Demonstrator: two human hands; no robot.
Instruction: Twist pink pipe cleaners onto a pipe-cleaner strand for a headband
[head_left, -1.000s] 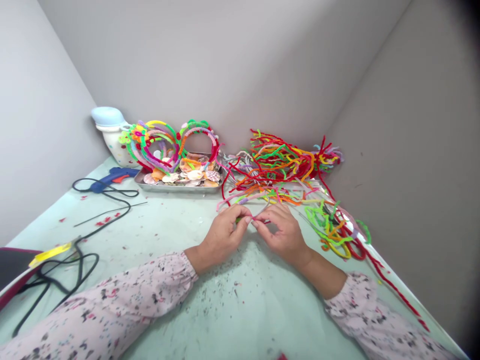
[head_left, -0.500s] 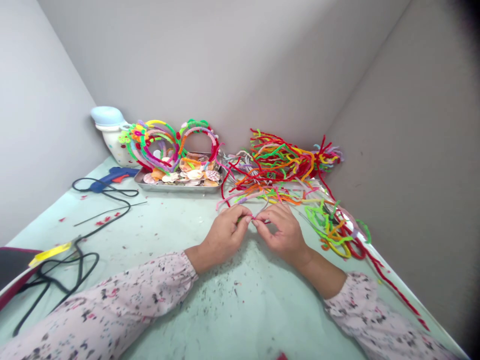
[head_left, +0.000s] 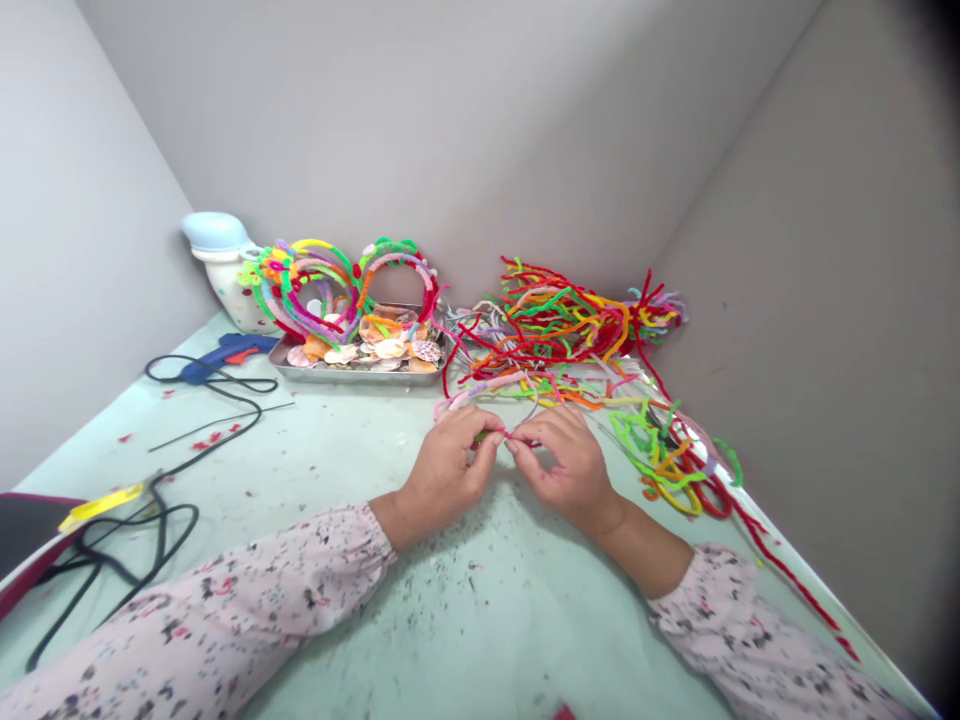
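Observation:
Over the middle of the table, my left hand and my right hand face each other with their fingertips almost meeting. Both pinch a thin pink-red pipe cleaner, of which only a short bit shows between the fingers. Just behind the hands arches a pastel pink and lilac band wrapped in pipe cleaner, with a thin grey strand curving down toward my right hand. My fingers hide where these pieces join, so I cannot tell whether they are connected.
Behind stands a metal tray of seashells with colourful wrapped hoops. A heap of pipe cleaners lies back right, more loops nearer. At left are a blue glue gun, a black cord and a white, blue-lidded container.
Both hands stay nearly in place, still pinching. The pastel band and the grey strand behind them have shifted slightly.

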